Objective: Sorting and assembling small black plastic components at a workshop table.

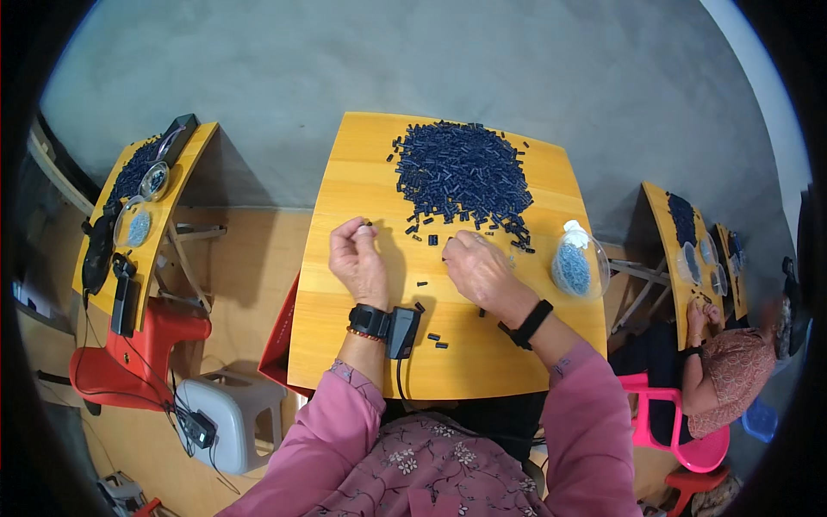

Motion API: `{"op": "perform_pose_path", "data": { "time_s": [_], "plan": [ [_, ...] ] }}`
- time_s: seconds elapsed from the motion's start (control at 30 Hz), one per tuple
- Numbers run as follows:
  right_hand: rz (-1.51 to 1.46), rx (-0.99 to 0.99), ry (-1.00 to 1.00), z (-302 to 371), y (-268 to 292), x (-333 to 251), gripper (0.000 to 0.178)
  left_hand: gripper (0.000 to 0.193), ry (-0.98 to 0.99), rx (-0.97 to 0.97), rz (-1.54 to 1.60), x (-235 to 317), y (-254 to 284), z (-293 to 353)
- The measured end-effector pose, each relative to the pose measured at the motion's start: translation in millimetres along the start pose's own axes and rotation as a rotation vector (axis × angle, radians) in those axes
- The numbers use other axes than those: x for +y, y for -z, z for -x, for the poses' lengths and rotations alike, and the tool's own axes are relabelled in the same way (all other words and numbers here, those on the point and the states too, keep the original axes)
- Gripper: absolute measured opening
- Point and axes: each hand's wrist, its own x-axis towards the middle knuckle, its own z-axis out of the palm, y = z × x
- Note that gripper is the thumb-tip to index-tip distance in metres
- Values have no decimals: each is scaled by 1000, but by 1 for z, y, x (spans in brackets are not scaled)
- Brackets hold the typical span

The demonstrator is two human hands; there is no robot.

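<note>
My left hand (357, 263) is raised over the left part of the yellow table, thumb and fingertips closed on a small dark plastic piece (369, 224). To its right, my right hand (482, 271) is low over the tabletop, fingers pinched together at another small dark piece, mostly hidden by the fingertips. Just beyond it lies a large heap of small dark-blue plastic pieces (465, 172). Several loose ones are scattered around my hands, among them a pair (433, 240) by the right fingertips and some (441, 345) near the front edge.
At the table's right stands a clear plastic tub (594, 289) of tiny light-blue parts, with something white (575, 234) at its rim. A black cabled box (403, 333) sits at my left wrist. Similar tables flank mine; a person (732, 379) works at the right. Stools (228, 414) stand left.
</note>
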Motion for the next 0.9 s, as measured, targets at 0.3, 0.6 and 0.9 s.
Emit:
{"op": "perform_pose_path", "data": {
  "time_s": [0.3,0.6,0.9],
  "plan": [
    [-871,-10,-182,80,13,-80,7,10,-91,-248,-475,-7,-6,-31],
    [-1002,-88,-145,88,-23,-74,10,7,77,-517,-278,-10,-17,-12],
    [-1197,122,-393,78,-25,-39,9,7,392,-603,86,1,-38,29]
  ]
}}
